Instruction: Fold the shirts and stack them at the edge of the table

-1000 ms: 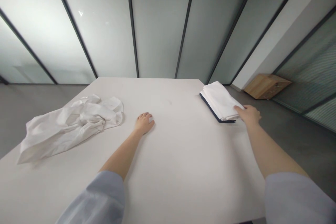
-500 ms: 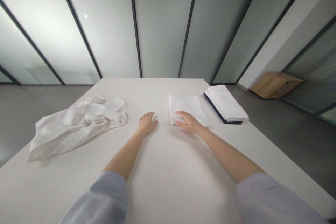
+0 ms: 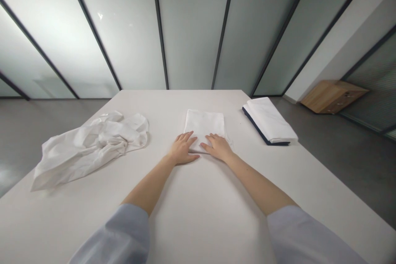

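A folded white cloth (image 3: pixel 204 122) lies flat near the middle of the table, roughly square. Its near left corner is under the fingers of my left hand (image 3: pixel 182 149), which are spread with the thumb pointing right. My right hand (image 3: pixel 219 147) rests on the near right part of the same cloth, palm down and fingers apart. Neither hand grips the fabric. A crumpled white cloth (image 3: pixel 102 140) lies loosely spread on the left of the table. At the far right, a folded stack of white cloth (image 3: pixel 270 119) rests on a dark navy folded cloth (image 3: pixel 256 128).
The white table (image 3: pixel 198 214) reaches from my body towards a frosted glass partition (image 3: pixel 192 29) with dark frames. Beyond the table's right edge, a wooden cabinet (image 3: pixel 331 95) stands on the grey floor (image 3: pixel 337 152).
The folded cloth has shifted left on the table, with my right hand moving left along with it. My left hand has moved slightly right and now touches the cloth's near left corner.
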The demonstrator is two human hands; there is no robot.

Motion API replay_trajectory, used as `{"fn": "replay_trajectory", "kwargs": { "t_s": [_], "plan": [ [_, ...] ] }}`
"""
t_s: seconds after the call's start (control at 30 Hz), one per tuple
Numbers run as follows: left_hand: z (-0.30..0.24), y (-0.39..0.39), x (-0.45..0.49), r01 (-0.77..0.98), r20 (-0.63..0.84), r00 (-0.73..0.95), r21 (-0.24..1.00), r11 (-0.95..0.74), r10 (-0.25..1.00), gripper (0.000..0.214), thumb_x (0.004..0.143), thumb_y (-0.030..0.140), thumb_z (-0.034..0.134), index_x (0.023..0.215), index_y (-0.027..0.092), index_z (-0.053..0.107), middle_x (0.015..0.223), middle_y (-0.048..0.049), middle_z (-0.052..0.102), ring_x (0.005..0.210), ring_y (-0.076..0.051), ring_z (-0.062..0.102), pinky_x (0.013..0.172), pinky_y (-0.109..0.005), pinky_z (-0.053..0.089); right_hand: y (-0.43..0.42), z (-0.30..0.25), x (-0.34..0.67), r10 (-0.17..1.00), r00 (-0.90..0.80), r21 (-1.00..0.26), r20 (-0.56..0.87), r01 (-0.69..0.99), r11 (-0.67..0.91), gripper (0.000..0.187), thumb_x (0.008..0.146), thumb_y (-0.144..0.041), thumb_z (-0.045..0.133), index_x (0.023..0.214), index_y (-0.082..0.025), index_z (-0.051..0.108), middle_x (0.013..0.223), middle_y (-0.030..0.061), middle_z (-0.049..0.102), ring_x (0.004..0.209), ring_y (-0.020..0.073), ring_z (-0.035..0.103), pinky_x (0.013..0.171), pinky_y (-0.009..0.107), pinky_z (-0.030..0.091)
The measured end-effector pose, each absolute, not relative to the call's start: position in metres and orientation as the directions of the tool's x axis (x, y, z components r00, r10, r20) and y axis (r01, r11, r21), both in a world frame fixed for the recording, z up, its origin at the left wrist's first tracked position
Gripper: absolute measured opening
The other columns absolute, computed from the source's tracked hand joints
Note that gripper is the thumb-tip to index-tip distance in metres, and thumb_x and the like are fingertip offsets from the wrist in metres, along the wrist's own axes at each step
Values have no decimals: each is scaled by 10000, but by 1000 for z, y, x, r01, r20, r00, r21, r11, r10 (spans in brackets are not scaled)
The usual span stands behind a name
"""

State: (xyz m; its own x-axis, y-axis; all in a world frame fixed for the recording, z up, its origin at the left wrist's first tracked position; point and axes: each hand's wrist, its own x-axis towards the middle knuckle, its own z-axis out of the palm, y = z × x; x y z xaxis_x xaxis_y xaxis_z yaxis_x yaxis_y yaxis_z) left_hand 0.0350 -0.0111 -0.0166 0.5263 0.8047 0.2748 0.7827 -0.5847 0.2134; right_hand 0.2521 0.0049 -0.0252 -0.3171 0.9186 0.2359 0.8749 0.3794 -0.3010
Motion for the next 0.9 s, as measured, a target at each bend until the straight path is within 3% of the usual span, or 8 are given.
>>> {"fn": "replay_trajectory", "kwargs": {
  "t_s": [0.13, 0.3, 0.37, 0.47, 0.57, 0.7, 0.8, 0.9],
  "plan": [
    [-18, -13, 34, 845, 230, 449, 205, -494, 863, 588, 790, 543, 613, 1280, 220, 573, 1370, -102, 551, 1288, -268, 472, 1123, -430, 301, 7, -21, 254, 896, -348, -551, 275, 707, 443, 378, 886, -513, 495, 1036, -229, 695, 1095, 95, 708, 1049, 263, 635, 922, 366, 457],
    [-19, -9, 35, 914, 205, 303, 216, -345, 931, 394, 846, 280, 550, 1237, 244, 588, 1362, -71, 569, 1322, -239, 449, 1137, -461, 277, 27, -27, 285, 851, 110, -732, 513, 574, 366, 318, 874, -446, 440, 892, -207, 650, 930, 73, 706, 894, 226, 641, 805, 337, 489],
    [-20, -4, 34, 905, 214, 206, 329, -269, 955, 383, 822, 200, 542, 1197, 239, 611, 1298, -78, 617, 1281, -252, 494, 1135, -480, 273, 32, -32, 296, 807, 256, -758, 532, 569, 319, 312, 863, -438, 423, 822, -204, 624, 871, 73, 687, 856, 225, 624, 783, 337, 484],
    [-24, 7, 28, 706, 196, -62, 701, -96, 979, 305, 860, 218, 477, 1109, 202, 653, 1107, -98, 703, 1139, -274, 599, 1017, -447, 427, 36, -36, 303, 818, 290, -772, 497, 578, 263, 331, 874, -412, 376, 747, -207, 603, 765, 57, 657, 778, 218, 608, 744, 332, 478],
    [-29, 20, 15, 178, 87, -347, 984, -25, 934, 277, 898, 302, 449, 1019, 191, 672, 1024, -77, 723, 1080, -264, 629, 907, -386, 514, 34, -38, 296, 863, 119, -682, 490, 670, 295, 363, 894, -381, 359, 768, -198, 646, 802, 78, 680, 832, 230, 624, 803, 351, 476],
    [-29, 35, -3, -466, -239, -422, 885, 17, 875, 324, 895, 385, 474, 1107, 200, 634, 1073, -67, 713, 1030, -235, 658, 802, -330, 568, 27, -37, 275, 885, -267, -442, 381, 789, 428, 336, 885, -364, 457, 1063, -193, 685, 1211, 109, 651, 1205, 247, 534, 1011, 374, 396],
    [-26, 41, -12, -629, -309, -411, 777, -22, 858, 428, 912, 463, 415, 1225, 222, 579, 1203, -68, 667, 1106, -229, 630, 836, -339, 565, 19, -30, 263, 899, -400, -277, 177, 857, 435, 456, 878, -414, 517, 1260, -180, 602, 1416, 127, 505, 1322, 261, 433, 1060, 382, 349],
    [-26, 44, -15, -615, -332, -489, 787, -48, 807, 463, 914, 439, 396, 1310, 230, 512, 1275, -71, 626, 1159, -228, 600, 887, -367, 547, 12, -17, 260, 933, -348, -157, 88, 920, 358, 447, 924, -452, 439, 1227, -177, 617, 1315, 153, 586, 1202, 286, 542, 976, 401, 404]
  ]
}}
